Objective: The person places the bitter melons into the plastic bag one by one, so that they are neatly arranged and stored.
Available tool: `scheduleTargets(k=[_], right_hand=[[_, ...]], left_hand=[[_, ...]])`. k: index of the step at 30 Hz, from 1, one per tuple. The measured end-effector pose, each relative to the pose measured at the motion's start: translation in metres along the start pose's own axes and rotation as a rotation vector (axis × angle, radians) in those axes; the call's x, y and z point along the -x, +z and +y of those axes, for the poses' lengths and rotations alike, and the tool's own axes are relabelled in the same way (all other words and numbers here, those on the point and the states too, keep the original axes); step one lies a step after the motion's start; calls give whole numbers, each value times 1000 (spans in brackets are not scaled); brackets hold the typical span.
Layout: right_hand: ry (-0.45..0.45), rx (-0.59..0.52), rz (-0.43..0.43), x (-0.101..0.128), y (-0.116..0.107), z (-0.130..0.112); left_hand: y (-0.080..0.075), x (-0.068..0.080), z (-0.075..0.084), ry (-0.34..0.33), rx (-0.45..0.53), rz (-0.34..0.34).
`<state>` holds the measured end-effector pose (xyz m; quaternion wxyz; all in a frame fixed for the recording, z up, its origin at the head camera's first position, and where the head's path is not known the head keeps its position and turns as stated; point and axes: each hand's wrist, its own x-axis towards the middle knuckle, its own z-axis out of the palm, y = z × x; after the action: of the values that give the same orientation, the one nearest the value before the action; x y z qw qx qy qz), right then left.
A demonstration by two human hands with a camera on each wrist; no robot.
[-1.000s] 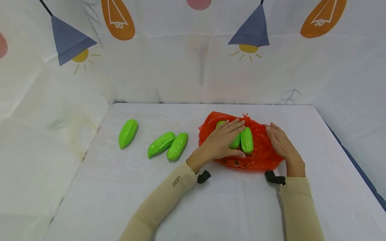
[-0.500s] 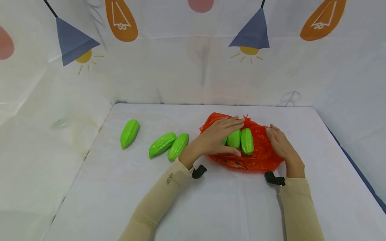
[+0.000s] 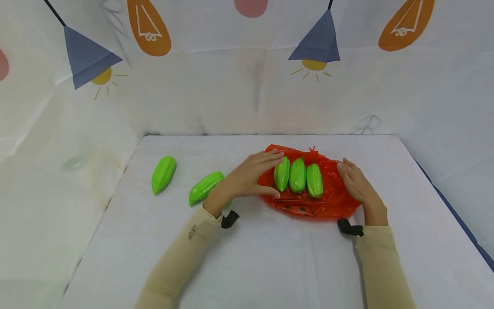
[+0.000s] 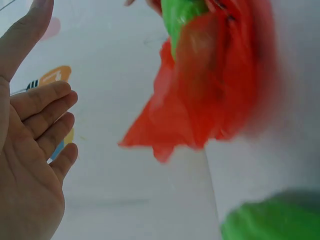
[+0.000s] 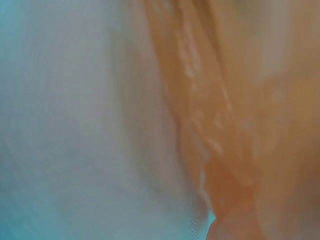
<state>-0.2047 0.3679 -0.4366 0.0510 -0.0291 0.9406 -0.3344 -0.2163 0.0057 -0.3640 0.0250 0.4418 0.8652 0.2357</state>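
Note:
Three green bitter gourds (image 3: 297,175) lie side by side on a red plastic bag (image 3: 332,199). My left hand (image 3: 247,174) is at the bag's left edge, fingers extended and thumb apart, holding nothing. In the left wrist view the same left hand (image 4: 35,150) shows its palm, with the red bag (image 4: 195,100) and a bitter gourd (image 4: 177,20) to its right. My right hand (image 3: 356,180) rests along the bag's right edge with its fingers straight. The right wrist view is filled largely by blurred bag plastic (image 5: 200,90), tinted orange.
On the white table (image 3: 270,266) one loose bitter gourd (image 3: 164,175) lies at the far left. Another gourd (image 3: 202,189) is partly behind my left wrist, and a third beside it is almost hidden. A printed cloth wall (image 3: 224,94) rises behind the table.
My left hand has moved left from over the bitter gourds, uncovering all three on the bag and covering most of a loose one. My right hand stays at the bag's edge.

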Motion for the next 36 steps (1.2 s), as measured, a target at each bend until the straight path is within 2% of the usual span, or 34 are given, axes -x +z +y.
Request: scheduleTargets(k=[9, 15, 22, 27, 32, 36], right_hand=[[8, 26, -19, -3, 1, -7], [5, 29, -19, -1, 3, -6], [6, 25, -14, 2, 1, -3], [5, 23, -4, 3, 0, -3], [6, 25, -12, 3, 1, -2], [6, 35, -12, 3, 1, -3]], left_hand=[[-9, 52, -39, -38, 10, 81], [-13, 76, -52, -97, 51, 39], [-31, 92, -66, -189, 127, -46], [-41, 101, -84, -207, 254, -63], [-32, 106, -101, -205, 331, -145], [-22, 104, -107, -230, 357, -213]])
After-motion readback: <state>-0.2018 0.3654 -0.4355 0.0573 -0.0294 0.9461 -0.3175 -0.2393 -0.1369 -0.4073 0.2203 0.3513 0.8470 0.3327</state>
